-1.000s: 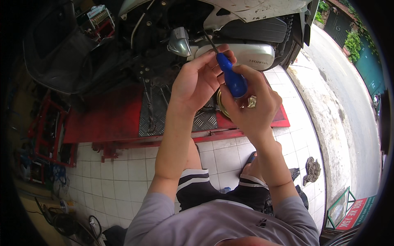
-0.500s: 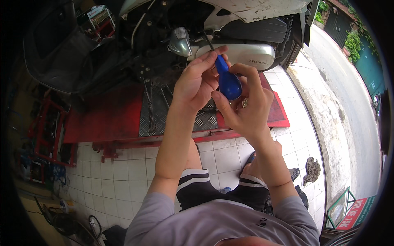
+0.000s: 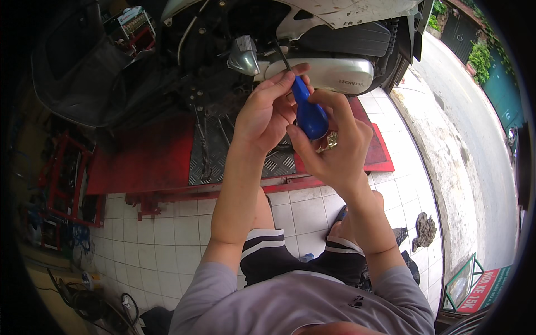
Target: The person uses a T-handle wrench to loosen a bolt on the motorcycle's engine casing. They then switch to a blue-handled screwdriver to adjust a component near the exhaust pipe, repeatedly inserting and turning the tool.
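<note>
My left hand pinches a blue-handled screwdriver where the handle meets the metal shaft, thumb on top and fingers curled. The shaft angles up into the dark underside of a scooter, beside a silver cover and a chrome part; its tip is hard to make out. My right hand holds the handle's bulbous end from the right, index finger bent over it and thumb at its lower left. A small gold-coloured object, partly hidden, shows beneath the handle.
The scooter stands over a red lift platform with a metal tread plate. Red racks and cables are at left. White tiled floor runs to a street at right, with a rag and a sign.
My right hand has shifted slightly left and turned, with its thumb and index finger repositioned on the handle. The handle's end has swung slightly left. My left fingertips have adjusted slightly.
</note>
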A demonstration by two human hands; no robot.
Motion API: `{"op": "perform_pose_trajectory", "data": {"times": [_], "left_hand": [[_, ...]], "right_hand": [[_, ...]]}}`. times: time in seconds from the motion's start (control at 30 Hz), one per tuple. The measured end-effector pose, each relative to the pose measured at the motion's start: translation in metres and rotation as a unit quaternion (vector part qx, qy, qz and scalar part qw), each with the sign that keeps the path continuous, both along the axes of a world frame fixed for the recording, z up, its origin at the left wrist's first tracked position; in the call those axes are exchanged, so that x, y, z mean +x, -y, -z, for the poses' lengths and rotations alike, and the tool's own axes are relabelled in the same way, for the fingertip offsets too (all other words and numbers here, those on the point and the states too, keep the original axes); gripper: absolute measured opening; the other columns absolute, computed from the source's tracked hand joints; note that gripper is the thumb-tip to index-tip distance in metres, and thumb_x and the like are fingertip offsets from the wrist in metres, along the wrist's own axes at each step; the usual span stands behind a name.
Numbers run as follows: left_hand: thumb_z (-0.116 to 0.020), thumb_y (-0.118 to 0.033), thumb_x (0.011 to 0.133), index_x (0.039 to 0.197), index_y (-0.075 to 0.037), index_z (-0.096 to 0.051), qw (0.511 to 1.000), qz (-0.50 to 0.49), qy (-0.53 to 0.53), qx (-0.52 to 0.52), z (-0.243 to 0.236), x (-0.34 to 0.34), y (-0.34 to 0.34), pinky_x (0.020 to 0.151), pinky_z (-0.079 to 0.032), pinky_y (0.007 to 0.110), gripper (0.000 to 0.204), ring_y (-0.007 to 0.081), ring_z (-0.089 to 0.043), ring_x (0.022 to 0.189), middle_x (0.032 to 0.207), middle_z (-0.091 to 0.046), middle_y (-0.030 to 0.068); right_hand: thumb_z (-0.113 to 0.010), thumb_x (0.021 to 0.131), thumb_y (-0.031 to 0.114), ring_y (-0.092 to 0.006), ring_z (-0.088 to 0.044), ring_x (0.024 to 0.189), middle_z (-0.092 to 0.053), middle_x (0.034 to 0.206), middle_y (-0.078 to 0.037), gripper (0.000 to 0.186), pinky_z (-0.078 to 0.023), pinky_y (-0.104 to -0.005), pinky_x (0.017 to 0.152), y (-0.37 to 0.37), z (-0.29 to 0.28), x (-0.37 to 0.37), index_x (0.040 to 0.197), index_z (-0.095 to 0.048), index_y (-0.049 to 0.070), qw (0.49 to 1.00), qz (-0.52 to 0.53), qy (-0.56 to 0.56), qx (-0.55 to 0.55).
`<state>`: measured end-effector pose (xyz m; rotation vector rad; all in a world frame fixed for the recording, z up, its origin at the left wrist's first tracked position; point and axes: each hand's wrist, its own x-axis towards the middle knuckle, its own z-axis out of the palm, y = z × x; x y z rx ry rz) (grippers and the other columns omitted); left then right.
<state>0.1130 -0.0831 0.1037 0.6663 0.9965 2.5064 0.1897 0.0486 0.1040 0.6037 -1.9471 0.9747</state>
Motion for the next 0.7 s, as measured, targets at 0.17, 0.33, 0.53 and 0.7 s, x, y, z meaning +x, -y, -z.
{"op": "perform_pose_trajectory", "data": {"times": [0.17,0.33,0.53,0.7], "left_hand": [[-0.052,-0.024,0.1,0.124,0.003,-0.053,1.0,0.017,-0.016,0.0,-0.001,-0.004,0.0,0.076,-0.052,0.026,0.037,0.0118,-0.063,0.085,0.094,-0.065,0.0065],[-0.05,-0.028,0.101,0.128,0.003,-0.051,0.999,-0.022,0.017,-0.037,-0.008,-0.002,0.004,0.084,-0.049,0.027,0.041,0.0144,-0.061,0.093,0.1,-0.062,0.0066],[-0.05,-0.024,0.101,0.125,0.004,-0.053,1.0,0.014,0.001,0.004,-0.002,-0.007,0.004,0.084,-0.051,0.029,0.037,0.0165,-0.063,0.095,0.099,-0.064,0.0089],[-0.05,-0.021,0.1,0.123,0.004,-0.054,0.999,0.01,0.009,0.035,-0.003,-0.005,-0.002,0.084,-0.051,0.031,0.034,0.018,-0.064,0.099,0.099,-0.065,0.0101]], "right_hand": [[-0.079,0.074,0.016,-0.0111,-0.05,0.043,-0.058,0.066,-0.003,0.042,-0.039,-0.0242,0.042,0.001,-0.004,-0.003,0.108,-0.057,0.004,0.999,-0.003,-0.032,-0.02],[-0.077,0.072,0.005,-0.0132,-0.06,0.057,-0.064,0.078,-0.006,0.04,-0.045,-0.022,0.047,-0.002,-0.018,0.0,0.11,-0.063,0.005,0.999,-0.006,-0.026,0.028],[-0.079,0.068,0.005,-0.0118,-0.063,0.061,-0.065,0.082,-0.007,0.051,-0.046,-0.0212,0.047,-0.001,-0.019,0.003,0.116,-0.063,0.005,0.998,0.038,-0.014,0.045],[-0.076,0.069,0.004,-0.0134,-0.062,0.067,-0.06,0.084,-0.008,0.051,-0.047,-0.0234,0.052,-0.001,-0.009,0.004,0.118,-0.061,0.005,0.995,0.03,0.087,-0.032]]}}
